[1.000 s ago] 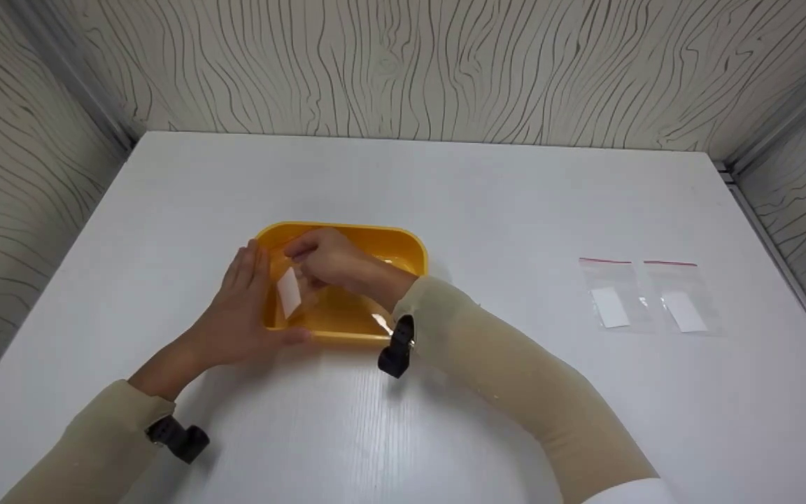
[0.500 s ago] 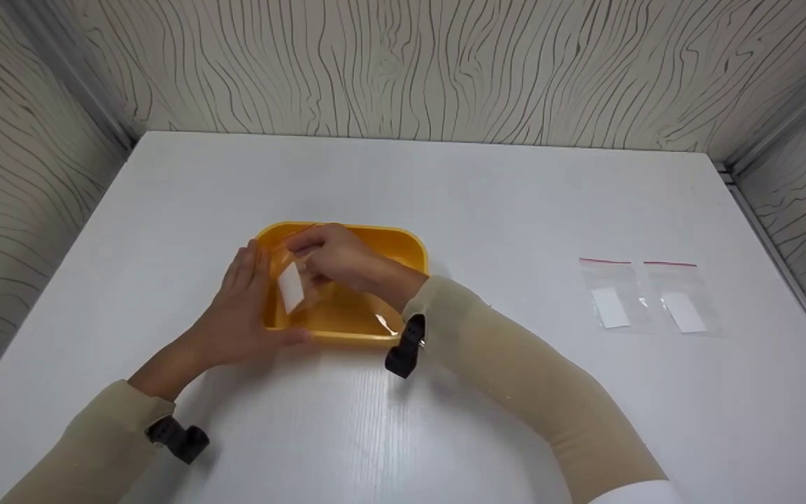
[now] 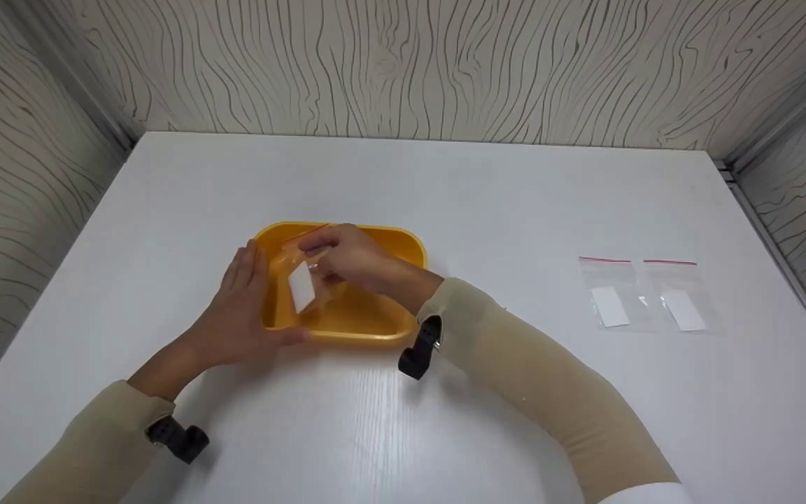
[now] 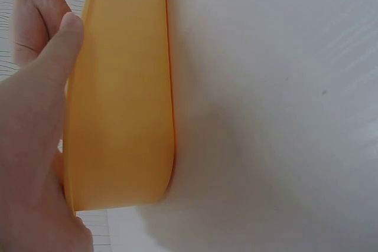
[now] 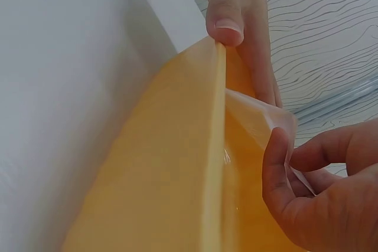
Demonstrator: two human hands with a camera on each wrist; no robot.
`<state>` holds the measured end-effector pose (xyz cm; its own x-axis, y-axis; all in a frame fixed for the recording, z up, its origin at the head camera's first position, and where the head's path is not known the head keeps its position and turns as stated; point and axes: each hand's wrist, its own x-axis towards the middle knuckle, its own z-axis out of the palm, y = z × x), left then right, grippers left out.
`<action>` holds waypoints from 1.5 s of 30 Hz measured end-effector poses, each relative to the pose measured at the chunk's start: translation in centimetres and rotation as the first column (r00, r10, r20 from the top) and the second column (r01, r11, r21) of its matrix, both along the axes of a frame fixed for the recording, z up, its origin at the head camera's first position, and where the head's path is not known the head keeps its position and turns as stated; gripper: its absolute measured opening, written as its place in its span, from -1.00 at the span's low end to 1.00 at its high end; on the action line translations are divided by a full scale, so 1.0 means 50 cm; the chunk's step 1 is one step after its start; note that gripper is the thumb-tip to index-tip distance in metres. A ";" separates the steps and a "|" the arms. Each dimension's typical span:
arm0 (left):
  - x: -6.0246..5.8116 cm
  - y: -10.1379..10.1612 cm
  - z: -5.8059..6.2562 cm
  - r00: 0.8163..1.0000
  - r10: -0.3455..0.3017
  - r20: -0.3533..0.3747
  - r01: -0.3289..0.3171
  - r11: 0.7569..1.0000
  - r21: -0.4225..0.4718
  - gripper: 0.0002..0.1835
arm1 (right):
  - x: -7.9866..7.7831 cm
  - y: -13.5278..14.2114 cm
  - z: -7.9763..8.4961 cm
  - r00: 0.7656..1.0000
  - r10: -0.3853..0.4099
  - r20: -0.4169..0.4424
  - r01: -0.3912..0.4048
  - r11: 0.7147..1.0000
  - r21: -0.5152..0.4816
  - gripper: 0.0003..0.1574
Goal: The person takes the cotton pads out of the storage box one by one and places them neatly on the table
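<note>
In the head view a yellow plastic box (image 3: 368,334) stands on the white table. My left hand (image 3: 241,315) lies at its left end, fingers straight along the left rim and thumb stretched over the near rim. My right hand (image 3: 361,262) is over the box and pinches a clear zip-lock bag (image 5: 260,113) between thumb and fingers. A white label (image 3: 301,288) shows on that bag, and a red line runs along its top edge. The bag hangs inside the box, partly hidden behind my right hand. In the left wrist view the thumb (image 4: 68,33) touches the rim.
Two more clear bags with red top lines and white labels lie flat at the right of the table (image 3: 487,210): one bag (image 3: 609,276) beside the other bag (image 3: 676,280). A wall with a wavy wood-grain pattern (image 3: 403,70) rises behind the table.
My right hand has drawn the bag slightly to the right and up within the box, and the right forearm has shifted right. The left hand has stayed in place.
</note>
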<state>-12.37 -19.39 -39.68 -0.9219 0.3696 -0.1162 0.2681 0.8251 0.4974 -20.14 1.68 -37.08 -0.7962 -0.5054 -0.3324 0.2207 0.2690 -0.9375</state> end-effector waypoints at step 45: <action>-0.004 0.002 -0.004 0.999 0.037 0.033 -0.037 0.999 0.004 0.50 | 0.005 0.058 0.017 0.995 -0.080 0.055 0.081 0.997 -0.014 -0.49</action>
